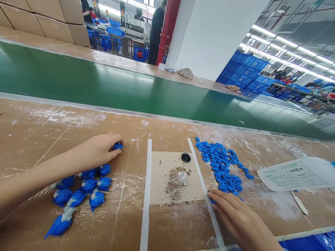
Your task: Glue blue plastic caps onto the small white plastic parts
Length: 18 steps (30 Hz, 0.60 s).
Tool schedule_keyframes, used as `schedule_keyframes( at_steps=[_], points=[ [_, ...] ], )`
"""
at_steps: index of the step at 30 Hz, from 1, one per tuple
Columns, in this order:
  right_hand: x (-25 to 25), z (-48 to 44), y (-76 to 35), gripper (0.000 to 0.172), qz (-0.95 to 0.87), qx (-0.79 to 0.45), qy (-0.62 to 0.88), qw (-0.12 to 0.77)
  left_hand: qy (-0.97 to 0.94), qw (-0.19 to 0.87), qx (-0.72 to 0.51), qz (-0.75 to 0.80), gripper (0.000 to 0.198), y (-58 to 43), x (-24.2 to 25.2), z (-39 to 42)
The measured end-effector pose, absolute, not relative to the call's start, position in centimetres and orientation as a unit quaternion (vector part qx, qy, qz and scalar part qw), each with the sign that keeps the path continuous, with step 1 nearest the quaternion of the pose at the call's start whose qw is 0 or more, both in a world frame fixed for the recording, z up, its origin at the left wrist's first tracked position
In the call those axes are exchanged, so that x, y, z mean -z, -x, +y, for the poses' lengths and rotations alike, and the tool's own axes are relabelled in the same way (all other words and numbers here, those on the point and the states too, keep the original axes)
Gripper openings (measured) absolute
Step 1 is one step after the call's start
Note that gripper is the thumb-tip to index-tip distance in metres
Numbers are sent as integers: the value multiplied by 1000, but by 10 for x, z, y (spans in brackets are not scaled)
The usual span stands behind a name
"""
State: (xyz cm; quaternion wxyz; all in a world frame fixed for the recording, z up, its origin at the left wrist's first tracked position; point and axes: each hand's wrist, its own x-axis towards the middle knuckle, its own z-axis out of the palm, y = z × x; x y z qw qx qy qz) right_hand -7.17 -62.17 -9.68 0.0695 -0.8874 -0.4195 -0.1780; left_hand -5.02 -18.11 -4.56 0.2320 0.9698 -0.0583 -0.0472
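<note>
My left hand (104, 149) is closed around a small blue wrapped piece (118, 146), above a group of blue bundles with grey parts (76, 197) on the left of the table. My right hand (230, 209) rests low at the right, its fingertips at a blue piece by the white strip, beside a pile of small blue pieces (221, 164). Between the hands, a beige card (159, 174) lies between two white strips. On it are a black round disc (186, 158) and a clear round piece (181, 178) with dark smudges around it.
A green conveyor belt (117, 83) runs across beyond the cardboard-covered table (131, 223). At the right lie a printed plastic bag (295, 174) and a whitish tool (299, 203). Boxes (42, 17), a red pipe and people stand farther back.
</note>
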Motion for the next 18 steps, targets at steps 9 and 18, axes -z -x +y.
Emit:
schedule_keyframes(
  at_steps=[9, 18],
  points=[
    [78, -542, 58, 43, -349, 134, 866, 332, -687, 672, 271, -56, 26, 83, 37, -234],
    [81, -528, 55, 40, -323, 116, 869, 356, -636, 712, 297, -26, 23, 92, 40, -245]
  ],
)
